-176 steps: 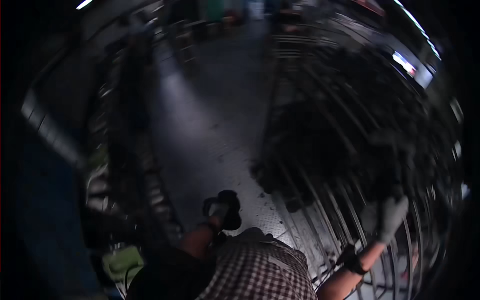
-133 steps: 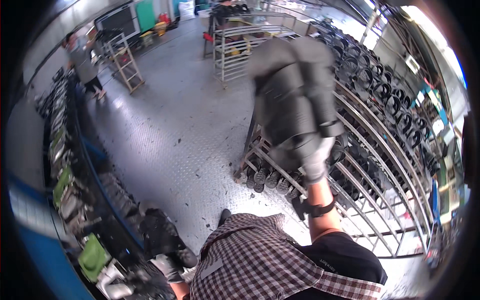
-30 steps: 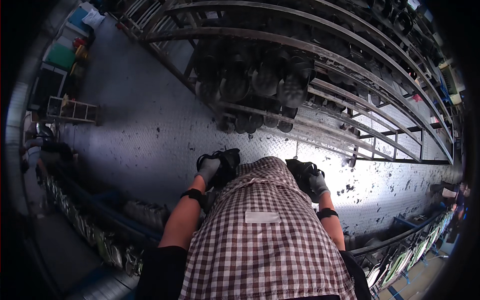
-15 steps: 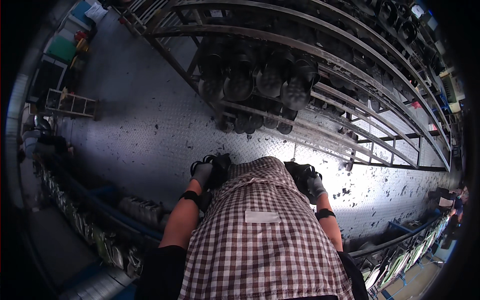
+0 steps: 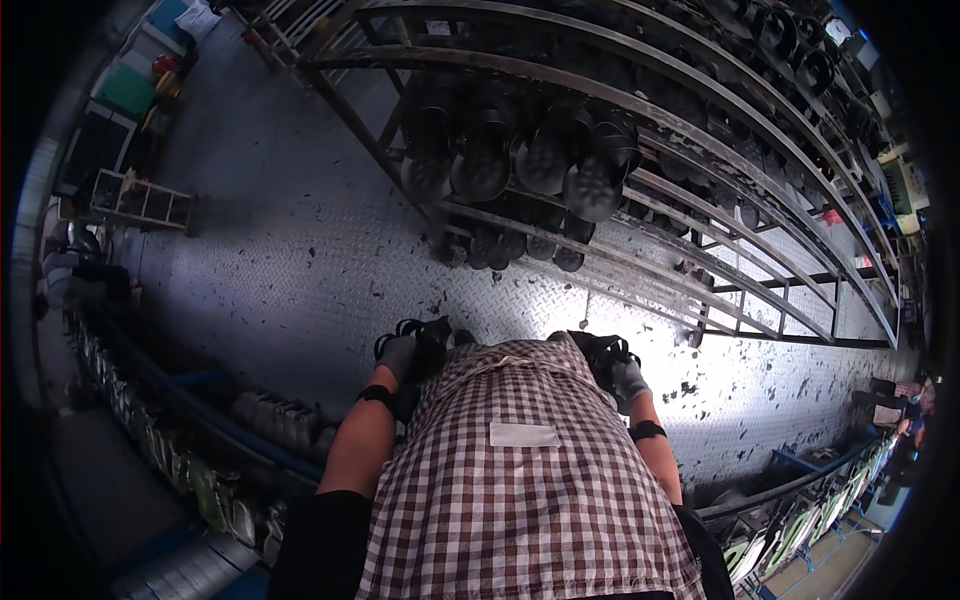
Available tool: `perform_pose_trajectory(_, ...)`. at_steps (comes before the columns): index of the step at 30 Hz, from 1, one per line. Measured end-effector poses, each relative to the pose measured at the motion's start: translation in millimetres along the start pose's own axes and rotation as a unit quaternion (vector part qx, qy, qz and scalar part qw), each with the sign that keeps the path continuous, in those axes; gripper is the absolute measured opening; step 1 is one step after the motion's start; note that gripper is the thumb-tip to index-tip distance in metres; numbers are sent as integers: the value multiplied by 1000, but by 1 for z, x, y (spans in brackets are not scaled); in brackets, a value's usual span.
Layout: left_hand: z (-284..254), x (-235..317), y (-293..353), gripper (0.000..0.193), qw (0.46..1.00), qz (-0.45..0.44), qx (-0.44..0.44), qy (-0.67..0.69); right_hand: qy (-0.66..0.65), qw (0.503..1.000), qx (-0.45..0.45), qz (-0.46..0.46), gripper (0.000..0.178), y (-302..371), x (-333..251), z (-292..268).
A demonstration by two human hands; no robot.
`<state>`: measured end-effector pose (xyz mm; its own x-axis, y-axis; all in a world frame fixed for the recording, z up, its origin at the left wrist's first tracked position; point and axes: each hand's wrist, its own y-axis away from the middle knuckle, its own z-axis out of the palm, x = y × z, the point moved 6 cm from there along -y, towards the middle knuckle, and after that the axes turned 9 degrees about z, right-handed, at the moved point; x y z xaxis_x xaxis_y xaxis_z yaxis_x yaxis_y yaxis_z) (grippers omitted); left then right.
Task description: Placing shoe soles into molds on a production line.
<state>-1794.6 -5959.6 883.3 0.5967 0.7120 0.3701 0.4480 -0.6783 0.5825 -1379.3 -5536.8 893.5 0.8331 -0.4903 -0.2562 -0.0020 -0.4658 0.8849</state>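
Note:
My left hand (image 5: 397, 356), in a grey glove, is closed around black strapped sandals (image 5: 431, 345) beside my checked apron (image 5: 520, 490). On the apron's other side, my gloved right hand (image 5: 629, 379) grips more black sandals (image 5: 596, 352). Straps stick out past both hands. How many sandals each hand has cannot be made out, and the apron partly covers them. Ahead of me, black sandals (image 5: 482, 165) sit in rows on a metal rack (image 5: 520, 70), their soles facing me.
Dark scraps are scattered over the patterned metal floor (image 5: 270, 255). A small metal frame (image 5: 143, 203) stands at the left. Machinery with metal moulds (image 5: 280, 415) curves along the lower left, and more equipment (image 5: 800, 510) lies at the lower right. Other people (image 5: 912, 410) are at the far edges.
The apron's front edge has drawn back toward me, showing more between the hands. My left hand with its sandals has shifted slightly left; the right-hand sandals have tilted a little.

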Motion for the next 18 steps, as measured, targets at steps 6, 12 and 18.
perform_pose_trajectory(6,12,4,1,23,999,35,40,7,-10,1000,-1,-6,25,24,-17,-7)
perform_pose_trajectory(12,42,-18,4,23,998,-21,66,10,89,990,-43,-95,28,1,-47,5)
perform_pose_trajectory(18,60,-25,92,40,945,-228,232,37,310,911,-142,-234,35,-17,-134,85)
